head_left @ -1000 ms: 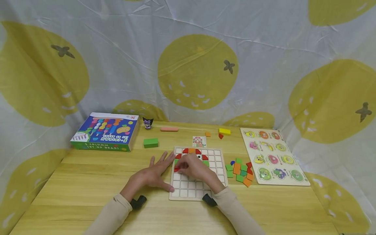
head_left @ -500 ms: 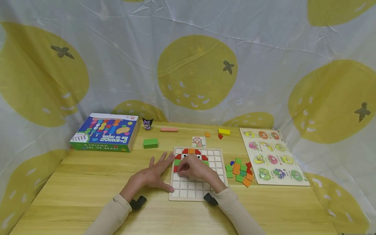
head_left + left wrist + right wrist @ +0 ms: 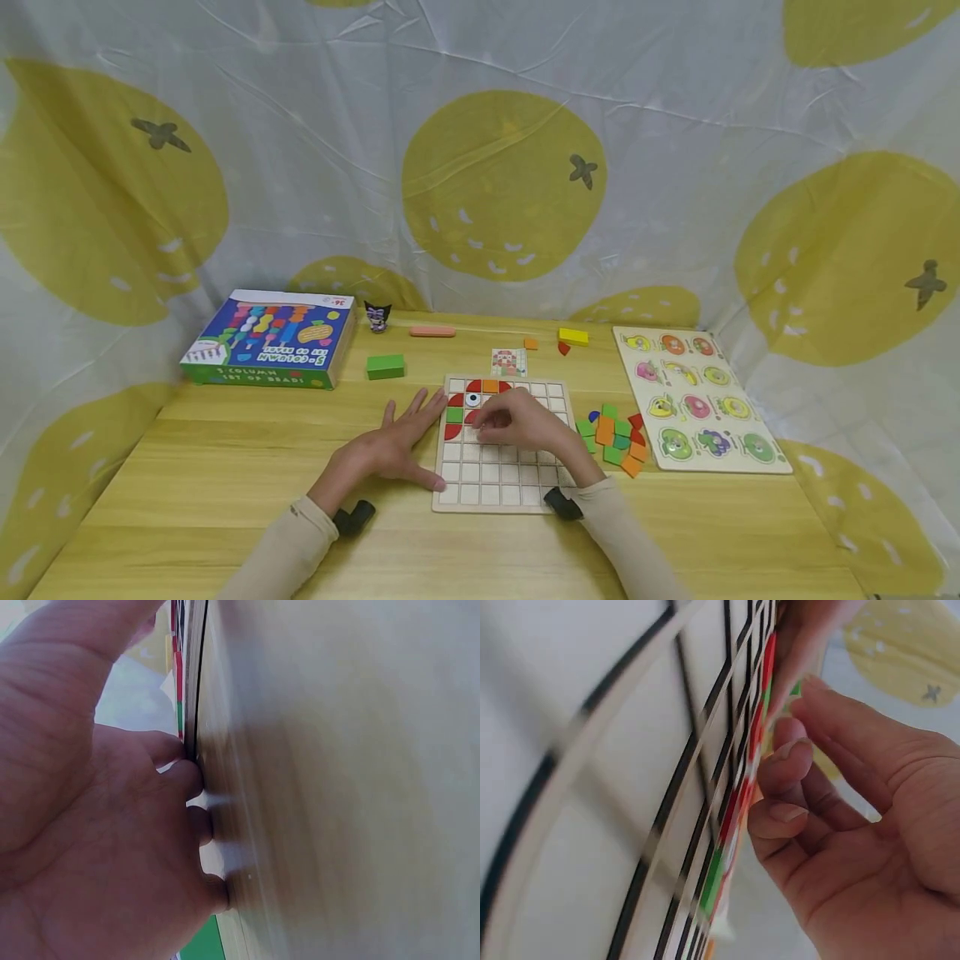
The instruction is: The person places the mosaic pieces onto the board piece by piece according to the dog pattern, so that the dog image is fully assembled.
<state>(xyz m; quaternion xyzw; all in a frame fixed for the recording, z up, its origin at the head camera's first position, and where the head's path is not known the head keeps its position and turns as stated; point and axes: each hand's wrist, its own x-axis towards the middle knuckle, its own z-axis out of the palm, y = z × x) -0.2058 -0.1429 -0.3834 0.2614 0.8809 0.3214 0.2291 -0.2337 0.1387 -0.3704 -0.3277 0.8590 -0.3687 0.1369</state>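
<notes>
Left hand (image 3: 390, 446) flat and relaxed on the table (image 3: 225, 467), fingertips against the grid board's (image 3: 495, 483) left edge, right hand (image 3: 528, 425) curled over the board's upper rows, whether it pinches a tile hidden, loose tiles (image 3: 615, 437) just off the right edge.

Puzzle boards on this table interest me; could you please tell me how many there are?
2. The grid board lies at the table's near middle. The fruit puzzle board lies to its right, beyond the loose tiles. None seems hidden.
</notes>
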